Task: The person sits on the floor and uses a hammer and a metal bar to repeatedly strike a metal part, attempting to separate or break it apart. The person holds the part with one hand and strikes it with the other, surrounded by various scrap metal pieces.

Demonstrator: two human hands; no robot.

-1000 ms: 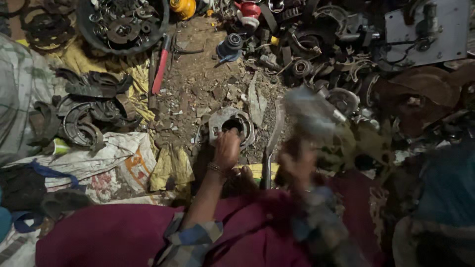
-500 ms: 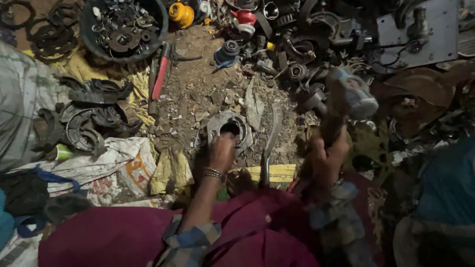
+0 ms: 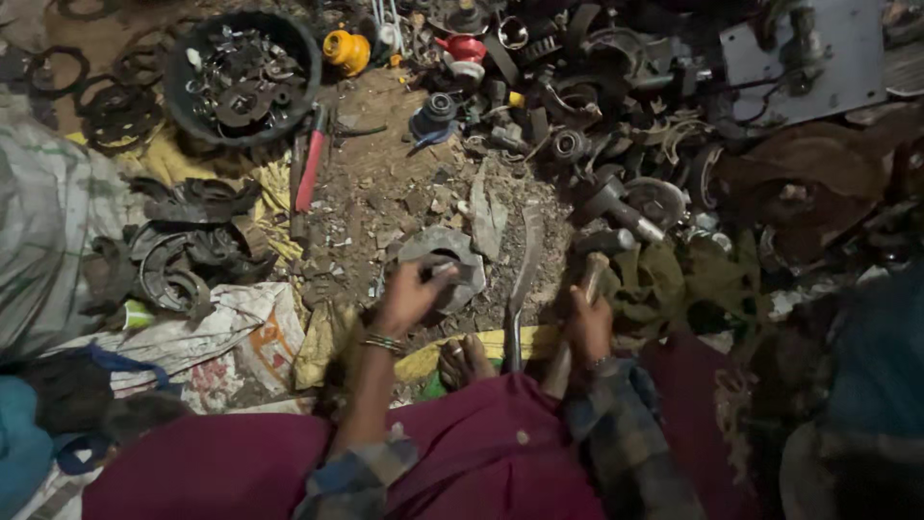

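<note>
- The ground (image 3: 385,202) is lying thick with rubble and scrap all round the person; loose bits could be flying up at any blow, and the bare foot (image 3: 464,358) at six o'clock of the work is sitting exposed to them.
- The tub (image 3: 241,77) of metal parts is standing at eleven o'clock, well apart and out of harm.
- The flat metal bar (image 3: 520,279) is lying just beside the work at three o'clock; a glancing blow could be kicking it toward the foot.
- The round metal part (image 3: 445,265) is resting on the dirt, and could be skidding if struck off-centre.
- The hammer (image 3: 602,241) is sitting low at three o'clock of the part, with the right hand (image 3: 587,323) wrapping tight round its handle.
- The left hand (image 3: 409,299) is gripping the part's near edge, fingers close enough for a stray swing to be crushing them.
</note>
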